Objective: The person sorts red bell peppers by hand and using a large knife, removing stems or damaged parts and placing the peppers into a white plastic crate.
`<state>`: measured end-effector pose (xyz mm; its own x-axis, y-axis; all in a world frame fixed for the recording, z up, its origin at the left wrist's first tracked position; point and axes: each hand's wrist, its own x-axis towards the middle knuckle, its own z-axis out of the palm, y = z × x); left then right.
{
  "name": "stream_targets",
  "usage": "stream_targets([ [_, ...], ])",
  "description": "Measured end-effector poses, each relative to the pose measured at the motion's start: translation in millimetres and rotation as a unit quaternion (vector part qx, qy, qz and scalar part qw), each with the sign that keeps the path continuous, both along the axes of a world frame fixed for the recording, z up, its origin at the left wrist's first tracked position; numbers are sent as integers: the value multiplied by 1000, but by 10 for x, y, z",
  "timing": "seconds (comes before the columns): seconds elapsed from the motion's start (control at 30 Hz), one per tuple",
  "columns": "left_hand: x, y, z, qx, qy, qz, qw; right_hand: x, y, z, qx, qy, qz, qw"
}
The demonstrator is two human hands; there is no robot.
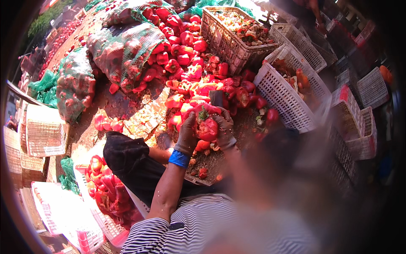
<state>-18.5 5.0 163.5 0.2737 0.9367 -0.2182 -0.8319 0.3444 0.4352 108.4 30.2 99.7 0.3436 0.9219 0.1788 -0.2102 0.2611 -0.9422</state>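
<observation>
My left hand (187, 135), in a soiled work glove with a blue band at the wrist, grips a red bell pepper (207, 129) from its left side. The pepper has a green stem and a torn, opened face. On its other side, the gloved fingers of my right hand (225, 130) press against it. A dark, flat, blade-like piece (216, 97) shows just beyond my right fingers; whether that hand holds it is hidden. Past my hands lies a heap of red bell peppers (187, 57), several of them cut or broken.
A crate of pepper scraps (236, 52) stands beyond the heap. A white crate with scraps (285, 92) is at right. Green mesh sacks (127, 47) bulge at upper left. Pepper pieces (108, 187) fill a crate by my left leg. Another person's arm (315, 14) shows at upper right.
</observation>
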Motion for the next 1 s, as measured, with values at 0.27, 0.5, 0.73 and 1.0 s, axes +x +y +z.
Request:
stream_targets([
  [0.27, -44, -124, -306, -72, 505, 163, 845, 59, -110, 341, 1, -378, 8, 926],
  [0.5, 131, -191, -265, 117, 683, 270, 669, -22, -323, 874, -59, -587, 0, 807],
  [0.73, -117, -52, -275, 84, 508, 172, 840, 95, -149, 291, -20, -199, 157, 967],
  [1.0, -604, 122, 15, 95, 508, 165, 840, 106, -93, 485, -96, -118, 141, 978],
])
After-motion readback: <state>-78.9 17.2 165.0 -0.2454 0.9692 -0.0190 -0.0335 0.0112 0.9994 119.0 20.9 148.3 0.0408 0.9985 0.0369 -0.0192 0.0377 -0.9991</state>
